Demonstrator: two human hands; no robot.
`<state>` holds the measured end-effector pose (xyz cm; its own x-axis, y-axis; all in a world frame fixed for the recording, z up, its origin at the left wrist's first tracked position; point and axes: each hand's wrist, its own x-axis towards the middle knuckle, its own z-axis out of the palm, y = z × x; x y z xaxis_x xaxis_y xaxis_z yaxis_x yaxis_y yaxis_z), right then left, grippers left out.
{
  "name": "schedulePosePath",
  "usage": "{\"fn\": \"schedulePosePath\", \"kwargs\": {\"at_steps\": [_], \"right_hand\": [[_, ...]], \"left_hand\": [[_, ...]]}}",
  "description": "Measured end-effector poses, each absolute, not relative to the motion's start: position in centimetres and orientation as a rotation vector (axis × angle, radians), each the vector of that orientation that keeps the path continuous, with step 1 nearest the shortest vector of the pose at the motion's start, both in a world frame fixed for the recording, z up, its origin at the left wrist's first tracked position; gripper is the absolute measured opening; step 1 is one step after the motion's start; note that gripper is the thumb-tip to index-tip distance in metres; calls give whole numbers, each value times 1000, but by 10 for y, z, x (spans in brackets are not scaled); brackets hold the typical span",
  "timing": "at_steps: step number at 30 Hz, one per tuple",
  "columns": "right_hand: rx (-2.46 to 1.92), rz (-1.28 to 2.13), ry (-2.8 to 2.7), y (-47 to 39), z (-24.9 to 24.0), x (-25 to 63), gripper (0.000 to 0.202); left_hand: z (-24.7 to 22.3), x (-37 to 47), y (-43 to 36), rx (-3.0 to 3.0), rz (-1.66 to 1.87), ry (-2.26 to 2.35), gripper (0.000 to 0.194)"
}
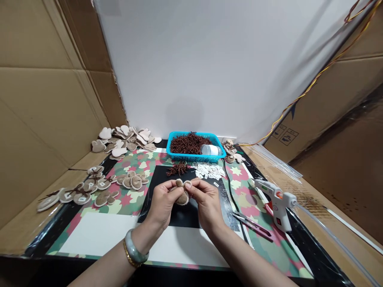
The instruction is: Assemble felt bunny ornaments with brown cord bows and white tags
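Between my two hands is a small brown felt bunny-head patch [182, 197] with a pale edge and two ears. My left hand [163, 201] pinches its left side with thumb and forefinger. On the other side my right hand [206, 199] grips the right ear the same way. The patch is held above a black mat [149, 199]. Just beyond it lie a small heap of brown cord bows [178, 169] and a pile of white printed labels [209, 170].
A blue basket [196, 158] of brown bows, with a clear jar [210, 150], stands at the back. Patches [131, 139] are heaped at left; finished-looking ones with bows [95, 181] lie nearer. At right are a glue gun [277, 203], a pink cutter [254, 226] and a black cable [231, 183].
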<state>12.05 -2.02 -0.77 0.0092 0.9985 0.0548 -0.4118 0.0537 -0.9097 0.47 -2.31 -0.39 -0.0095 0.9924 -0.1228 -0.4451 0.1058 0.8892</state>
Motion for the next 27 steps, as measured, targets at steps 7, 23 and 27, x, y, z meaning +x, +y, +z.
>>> {"fn": "schedulePosePath", "kwargs": {"at_steps": [7,23,27], "right_hand": [[-846,1415,-855,-23,-12,118,23],[-841,1341,-1008,-25,-9,123,21],[-865,1375,-1187,-14,-2,130,25]], "left_hand": [[-8,4,-26,677,1301,833,12],[-6,3,-30,833,1289,919,26],[-8,-3,-32,916,1219,949,21]]}}
